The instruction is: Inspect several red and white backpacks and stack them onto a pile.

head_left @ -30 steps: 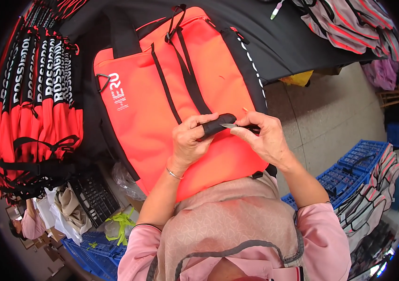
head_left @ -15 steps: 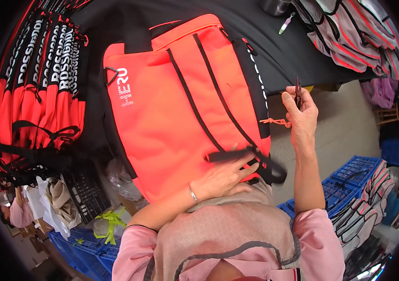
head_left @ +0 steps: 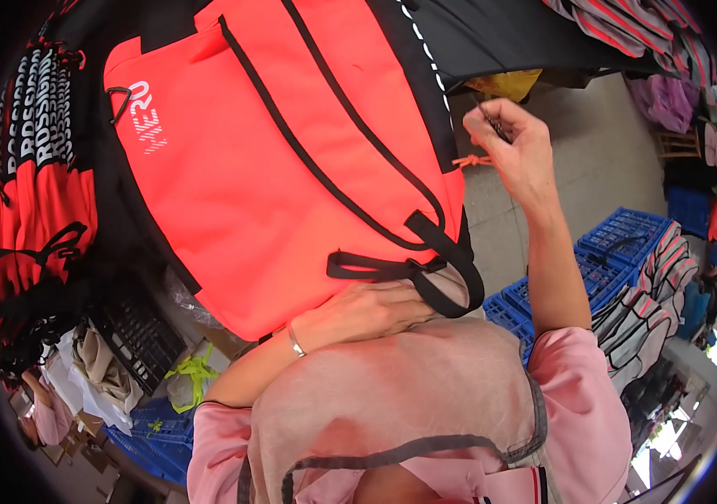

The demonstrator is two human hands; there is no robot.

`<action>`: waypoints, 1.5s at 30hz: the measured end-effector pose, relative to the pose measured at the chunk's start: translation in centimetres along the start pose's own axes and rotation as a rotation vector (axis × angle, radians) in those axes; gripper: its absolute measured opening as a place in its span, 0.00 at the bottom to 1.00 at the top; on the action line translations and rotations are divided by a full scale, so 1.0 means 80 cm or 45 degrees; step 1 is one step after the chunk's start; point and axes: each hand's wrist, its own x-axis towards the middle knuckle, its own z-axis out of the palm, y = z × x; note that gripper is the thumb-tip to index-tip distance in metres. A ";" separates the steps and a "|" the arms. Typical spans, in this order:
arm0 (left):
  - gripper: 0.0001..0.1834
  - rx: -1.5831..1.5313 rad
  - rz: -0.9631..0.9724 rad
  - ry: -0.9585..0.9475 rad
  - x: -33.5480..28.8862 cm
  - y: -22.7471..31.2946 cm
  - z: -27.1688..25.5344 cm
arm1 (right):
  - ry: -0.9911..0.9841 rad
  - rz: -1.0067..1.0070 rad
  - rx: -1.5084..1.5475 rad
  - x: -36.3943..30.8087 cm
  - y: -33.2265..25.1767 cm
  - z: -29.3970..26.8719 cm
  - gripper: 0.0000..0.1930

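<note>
A bright red-orange and black backpack point(head_left: 232, 193) lies in front of me, with black-edged bands running down its face. My left hand point(head_left: 367, 309) rests flat on the bag's near edge, its fingers stretched toward a looped black webbing strap point(head_left: 451, 281); the fingertips are partly hidden. Beside the bag's right side, my right hand point(head_left: 522, 155) is raised and closed round small dark thread snips point(head_left: 495, 126). A knotted orange cord point(head_left: 471, 160) hangs out by that hand, close to the bag's black side panel.
Similar red and black bags point(head_left: 39, 176) stand packed together at the left. Grey and red pieces point(head_left: 627, 29) lie on the black-covered table point(head_left: 493, 38) at the far right. Blue crates point(head_left: 619, 239) stand on the floor at the right, next to striped grey pieces point(head_left: 648, 302).
The view has shifted, and the bag now sits farther left and up in it. My left hand lies lower along the bag's edge, and the strap's loop now stands out clearly. My right hand still holds the snips.
</note>
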 end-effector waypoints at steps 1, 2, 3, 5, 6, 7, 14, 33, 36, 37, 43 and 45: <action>0.17 -0.001 0.001 0.001 -0.005 0.001 -0.001 | -0.084 0.116 -0.044 -0.009 -0.001 -0.005 0.05; 0.16 -0.160 -0.048 0.065 -0.012 0.002 -0.003 | -0.086 0.114 -0.045 -0.019 0.000 -0.008 0.05; 0.14 -0.315 -0.099 0.123 -0.019 0.004 -0.007 | -0.139 0.164 -0.027 -0.031 0.004 -0.010 0.05; 0.13 -0.434 -0.208 0.067 -0.043 0.009 -0.045 | -0.235 0.240 -0.059 -0.054 0.016 -0.015 0.05; 0.13 -0.551 -0.322 0.014 -0.049 0.015 -0.063 | -0.223 0.245 -0.057 -0.066 0.021 -0.014 0.05; 0.13 -0.549 -0.325 0.010 -0.049 0.022 -0.076 | -0.243 0.259 -0.047 -0.075 0.027 -0.010 0.06; 0.14 0.022 -0.370 0.656 0.041 0.016 -0.076 | -0.350 0.312 0.077 -0.095 0.035 0.012 0.07; 0.03 -0.183 -0.668 1.058 0.048 -0.035 -0.032 | -0.398 0.357 0.280 -0.109 0.059 0.016 0.14; 0.03 -0.502 -0.678 1.129 0.032 -0.040 -0.020 | -0.307 0.209 0.095 -0.108 0.034 0.023 0.15; 0.03 -0.503 -0.681 1.135 0.028 -0.043 -0.017 | -0.203 0.104 -0.005 -0.108 0.022 0.023 0.15; 0.05 -0.536 -0.474 0.961 0.015 -0.046 -0.025 | -0.307 -0.831 -0.924 -0.087 0.001 0.023 0.13; 0.07 -0.654 -0.494 0.916 0.014 -0.045 -0.025 | -0.332 -0.951 -0.970 -0.081 0.000 0.027 0.11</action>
